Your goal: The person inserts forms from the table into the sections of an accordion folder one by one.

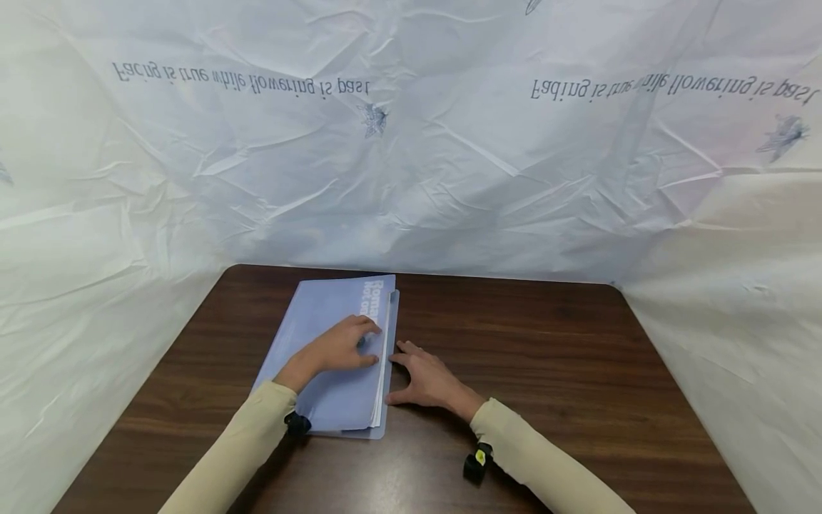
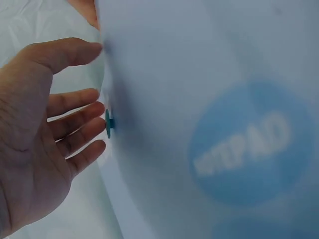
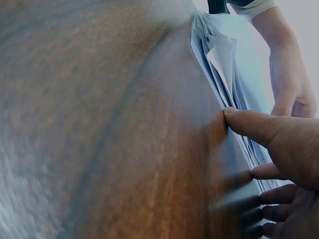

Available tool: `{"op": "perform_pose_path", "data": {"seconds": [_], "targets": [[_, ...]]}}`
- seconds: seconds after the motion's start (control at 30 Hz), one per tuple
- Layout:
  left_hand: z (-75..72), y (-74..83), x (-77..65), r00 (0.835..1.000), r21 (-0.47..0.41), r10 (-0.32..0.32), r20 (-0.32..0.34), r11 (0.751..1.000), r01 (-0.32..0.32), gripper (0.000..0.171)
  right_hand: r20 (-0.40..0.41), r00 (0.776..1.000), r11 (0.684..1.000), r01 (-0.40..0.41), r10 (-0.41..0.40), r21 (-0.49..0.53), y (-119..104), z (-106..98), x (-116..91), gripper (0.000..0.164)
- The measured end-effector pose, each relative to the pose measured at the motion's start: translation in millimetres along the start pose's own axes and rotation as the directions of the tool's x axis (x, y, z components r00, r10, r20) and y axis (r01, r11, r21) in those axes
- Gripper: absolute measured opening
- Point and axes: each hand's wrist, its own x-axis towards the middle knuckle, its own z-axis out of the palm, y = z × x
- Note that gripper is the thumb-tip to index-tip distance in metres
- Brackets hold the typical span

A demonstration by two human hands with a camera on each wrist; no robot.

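A translucent bluish document folder point(image 1: 321, 307) lies on the dark wooden table, left of the middle. White papers point(image 3: 222, 69) show along its right side, between the cover and the bottom sheet. My left hand point(image 1: 343, 348) rests over the cover near that side, fingers loosely bent. A small teal button point(image 2: 108, 124) stands out from the cover edge by the left fingertips; whether they touch it I cannot tell. Along the folder's right edge, my right hand point(image 1: 427, 378) is spread, its thumb and fingertips at the edge. Nothing is gripped by either hand.
The brown wooden table point(image 1: 514, 328) extends to the right and in front of the folder. A pale wrinkled sheet point(image 1: 449, 171) with printed words hangs behind and at both sides. Black straps with small devices point(image 1: 477, 464) hang at both wrists.
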Motion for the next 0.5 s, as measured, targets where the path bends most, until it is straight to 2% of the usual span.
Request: {"op": "perform_pose_path", "data": {"seconds": [0.2, 0.37, 0.5], "targets": [[2.7, -1.6, -2.1, 0.999, 0.030, 0.006, 0.043, 1.000, -0.007, 0.052, 0.003, 1.000, 1.000, -0.003, 0.003, 0.004, -0.6, 1.1, -1.0, 0.082], [6.1, 0.0, -3.0, 0.996, 0.036, -0.042, 0.076, 0.999, 0.040, 0.054, 0.004, 1.000, 1.000, 0.001, -0.001, 0.020, -0.7, 1.2, -1.8, 0.083], [7.6, 0.9, -2.6, 0.994, 0.040, -0.080, 0.072, 0.996, 0.077, 0.054, -0.018, 0.999, 0.998, 0.044, -0.044, 0.046, 3.9, -1.8, -2.1, 0.079]]}}
